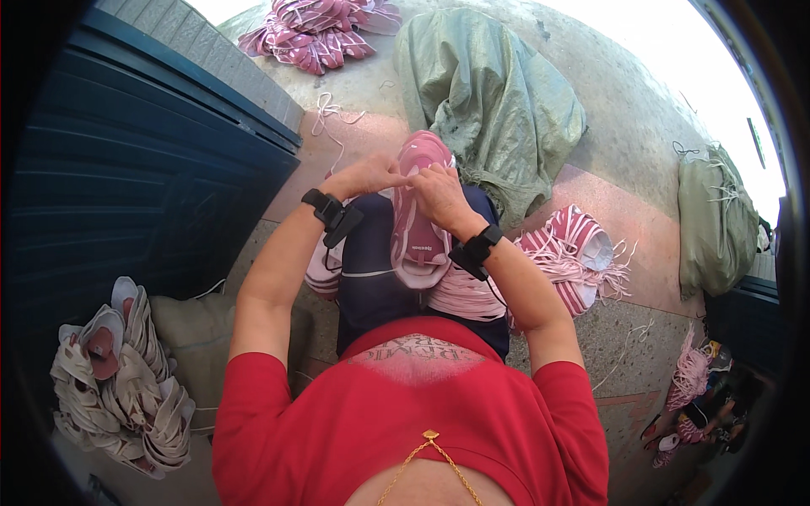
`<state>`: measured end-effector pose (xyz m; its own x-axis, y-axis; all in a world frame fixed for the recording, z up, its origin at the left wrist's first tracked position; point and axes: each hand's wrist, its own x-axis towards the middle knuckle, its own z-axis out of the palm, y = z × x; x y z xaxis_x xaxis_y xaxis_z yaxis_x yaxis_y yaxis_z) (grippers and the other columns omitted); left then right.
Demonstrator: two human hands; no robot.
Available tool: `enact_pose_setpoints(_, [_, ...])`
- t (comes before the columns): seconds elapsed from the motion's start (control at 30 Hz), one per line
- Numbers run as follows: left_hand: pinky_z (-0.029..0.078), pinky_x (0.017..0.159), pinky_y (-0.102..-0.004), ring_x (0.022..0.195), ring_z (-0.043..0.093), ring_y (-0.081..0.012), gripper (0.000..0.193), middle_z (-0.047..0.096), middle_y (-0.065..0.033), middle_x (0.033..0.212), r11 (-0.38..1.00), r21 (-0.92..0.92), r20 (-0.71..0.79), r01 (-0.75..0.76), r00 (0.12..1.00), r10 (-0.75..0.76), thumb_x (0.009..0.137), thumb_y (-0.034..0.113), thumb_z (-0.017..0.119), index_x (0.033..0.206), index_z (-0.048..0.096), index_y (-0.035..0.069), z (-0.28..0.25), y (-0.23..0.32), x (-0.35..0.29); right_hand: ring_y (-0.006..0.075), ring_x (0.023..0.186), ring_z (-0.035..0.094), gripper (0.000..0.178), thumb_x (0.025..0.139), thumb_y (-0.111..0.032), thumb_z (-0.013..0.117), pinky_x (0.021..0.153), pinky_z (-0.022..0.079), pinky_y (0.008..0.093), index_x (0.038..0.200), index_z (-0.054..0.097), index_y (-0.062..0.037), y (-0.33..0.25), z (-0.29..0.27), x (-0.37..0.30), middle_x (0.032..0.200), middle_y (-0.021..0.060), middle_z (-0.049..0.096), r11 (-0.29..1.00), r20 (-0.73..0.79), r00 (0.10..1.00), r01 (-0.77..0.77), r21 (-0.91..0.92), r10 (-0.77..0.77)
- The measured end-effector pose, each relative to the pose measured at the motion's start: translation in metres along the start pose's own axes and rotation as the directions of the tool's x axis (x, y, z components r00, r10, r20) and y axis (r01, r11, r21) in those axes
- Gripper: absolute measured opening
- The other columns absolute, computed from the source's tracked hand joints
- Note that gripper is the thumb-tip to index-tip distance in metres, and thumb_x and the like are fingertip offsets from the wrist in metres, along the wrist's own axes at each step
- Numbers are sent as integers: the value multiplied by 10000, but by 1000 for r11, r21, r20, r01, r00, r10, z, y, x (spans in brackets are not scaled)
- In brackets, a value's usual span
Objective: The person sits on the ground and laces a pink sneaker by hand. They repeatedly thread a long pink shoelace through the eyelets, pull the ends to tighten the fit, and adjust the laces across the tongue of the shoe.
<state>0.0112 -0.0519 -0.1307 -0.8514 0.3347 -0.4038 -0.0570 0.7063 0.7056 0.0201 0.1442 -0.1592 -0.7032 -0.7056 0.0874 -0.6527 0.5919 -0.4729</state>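
A pink shoe upper with white trim lies lengthwise across my lap, its toe pointing away and its pale heel opening toward me. My left hand reaches in from the left, thumb and fingers pinched together over the lacing area; whatever is between the fingertips is too small to make out. On the other side, my right hand is closed on the upper near the eyelets, its fingertips meeting those of the left. Pale pink laces hang in a bundle over my right thigh. Another upper shows partly beside my left thigh.
Striped pink uppers with loose laces lie at my right. A large green sack stands ahead, and a pile of pink uppers lies beyond. Beige uppers are heaped lower left beside a blue door. Another full sack stands far right.
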Motion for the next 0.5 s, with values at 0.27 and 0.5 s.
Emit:
enact_pose_setpoints(0.27, [464, 626, -400, 632, 606, -298, 420, 607, -211, 654, 997, 72, -104, -19, 994, 26, 754, 390, 657, 671, 642, -21, 16, 5, 90, 287, 855, 609, 134, 816, -186, 583, 754, 418, 430, 847, 687, -108, 79, 1, 26, 837, 95, 662, 963, -57, 963, -261, 63, 264])
enact_pose_setpoints(0.5, [458, 615, -294, 649, 565, -146, 279, 601, -34, 683, 956, -178, -98, 235, 962, -255, 815, 285, 661, 824, 648, 6, -10, -71, 69, 315, 760, 617, 185, 764, -187, 645, 682, 463, 396, 838, 669, -19, 88, -33, -34, 757, 160, 633, 821, 232, 944, -320, 473, 234])
